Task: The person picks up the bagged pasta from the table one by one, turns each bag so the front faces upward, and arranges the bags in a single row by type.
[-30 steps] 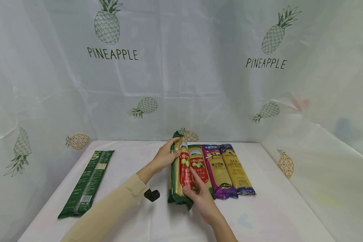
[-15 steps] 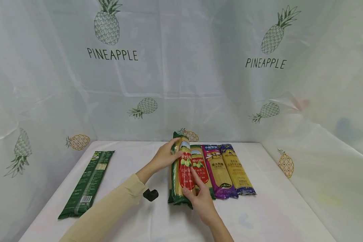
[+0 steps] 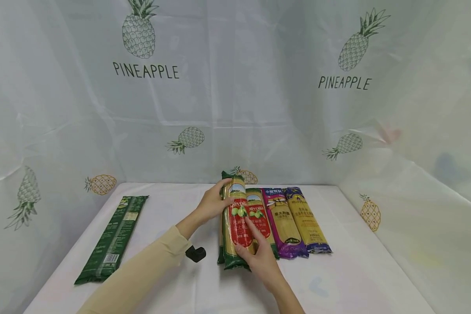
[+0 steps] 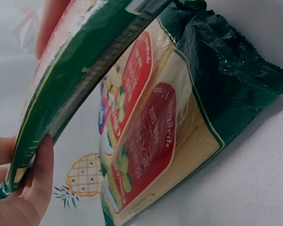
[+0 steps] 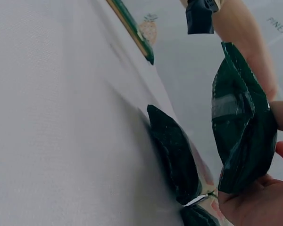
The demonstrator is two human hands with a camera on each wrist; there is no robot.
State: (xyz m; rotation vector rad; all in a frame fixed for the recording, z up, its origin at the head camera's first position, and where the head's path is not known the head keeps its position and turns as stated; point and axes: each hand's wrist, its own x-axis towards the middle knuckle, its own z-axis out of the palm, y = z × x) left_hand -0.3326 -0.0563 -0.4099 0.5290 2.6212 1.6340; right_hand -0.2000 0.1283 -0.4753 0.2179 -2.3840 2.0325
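Note:
Both hands hold a green-ended spaghetti pack [image 3: 239, 218] with a red label, tilted front side up. My left hand [image 3: 213, 203] grips its upper left edge, thumb on the front. At the lower right edge, my right hand [image 3: 262, 261] holds it with thumb and fingers spread along the side. In the left wrist view a gap shows between this raised pack [image 4: 70, 70] and a matching spaghetti pack [image 4: 151, 127] lying under it. The right wrist view shows the held pack's crimped green end [image 5: 243, 122] above the lying packs' ends.
Right of the hands lie another red-labelled spaghetti pack [image 3: 261, 218], a purple pasta pack [image 3: 285, 224] and a yellow-and-blue pasta pack [image 3: 308, 222], side by side. A green pack [image 3: 113, 237] lies back side up at the table's left. Pineapple-print sheeting [image 3: 251, 96] hangs behind the table.
The held pack has rolled so its red label faces up more fully. After a small shift right it has come slightly back left. The other packs have stayed in place.

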